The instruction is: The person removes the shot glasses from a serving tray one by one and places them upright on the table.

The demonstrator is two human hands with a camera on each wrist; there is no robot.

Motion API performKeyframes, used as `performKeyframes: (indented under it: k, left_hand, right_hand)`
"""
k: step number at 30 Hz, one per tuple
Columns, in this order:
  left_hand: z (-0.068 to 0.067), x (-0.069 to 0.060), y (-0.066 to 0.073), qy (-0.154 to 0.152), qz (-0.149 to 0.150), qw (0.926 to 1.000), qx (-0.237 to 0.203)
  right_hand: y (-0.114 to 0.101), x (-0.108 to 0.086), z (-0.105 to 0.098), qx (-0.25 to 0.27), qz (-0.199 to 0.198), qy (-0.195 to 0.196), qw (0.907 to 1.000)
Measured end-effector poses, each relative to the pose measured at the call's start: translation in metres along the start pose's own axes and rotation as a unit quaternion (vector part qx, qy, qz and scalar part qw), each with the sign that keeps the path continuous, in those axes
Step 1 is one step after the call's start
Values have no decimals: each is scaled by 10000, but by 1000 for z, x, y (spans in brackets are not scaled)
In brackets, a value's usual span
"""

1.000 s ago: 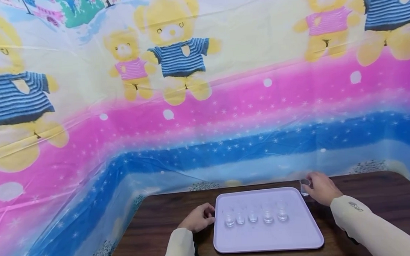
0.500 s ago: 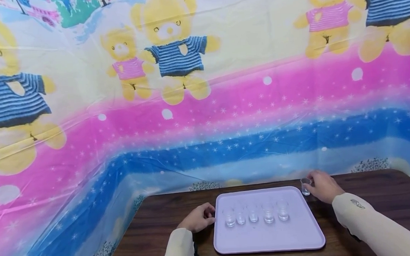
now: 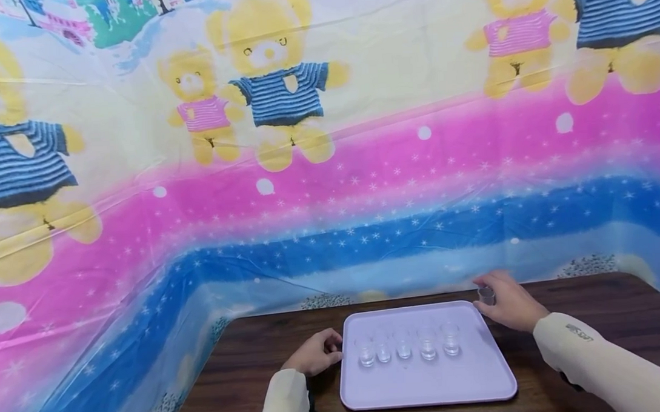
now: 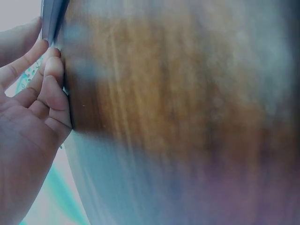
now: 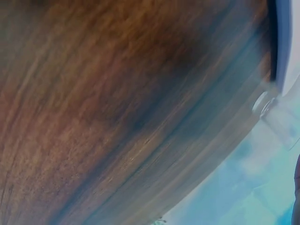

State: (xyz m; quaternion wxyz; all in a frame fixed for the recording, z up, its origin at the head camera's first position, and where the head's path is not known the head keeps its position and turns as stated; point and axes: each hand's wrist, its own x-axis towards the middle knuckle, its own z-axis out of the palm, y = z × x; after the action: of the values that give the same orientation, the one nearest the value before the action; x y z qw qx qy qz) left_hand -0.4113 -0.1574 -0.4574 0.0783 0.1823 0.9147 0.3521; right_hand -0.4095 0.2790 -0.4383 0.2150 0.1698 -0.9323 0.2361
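R hand [image 3: 510, 304] @ clr cup [image 3: 486, 295]

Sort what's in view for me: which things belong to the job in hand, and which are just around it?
Apparently part of the job:
Right hand
Single clear cup, held by that hand
Row of five clear cups
Lilac tray, under the row
Left hand, at the tray's left edge

Seemingly just surroundings:
Dark wooden table
Teddy-bear cloth behind it

backdrop [image 3: 330, 203]: bear print, pink and blue bands; creased; table [image 3: 247, 348]: dark wood-grain
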Motion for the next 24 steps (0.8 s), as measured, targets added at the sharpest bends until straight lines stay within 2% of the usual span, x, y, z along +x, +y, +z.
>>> performKeyframes:
  k: [6, 15, 19, 24]
  left_hand:
    - [-1, -1, 2, 17, -12, 10000, 8]
    - [-1, -2, 0, 43, 31, 10000, -49]
    - [0, -2, 0, 66, 46, 10000, -49]
    - [0, -2, 2, 47, 59, 9999, -80]
  right_hand:
    - [-15, -7, 1, 86, -114, -187, 9997]
    - [-46, -19, 4, 256, -704, -853, 9935]
    - [-56, -23, 8, 311, -1103, -931, 9890]
    - [-61, -26, 12, 237, -1249, -878, 9880]
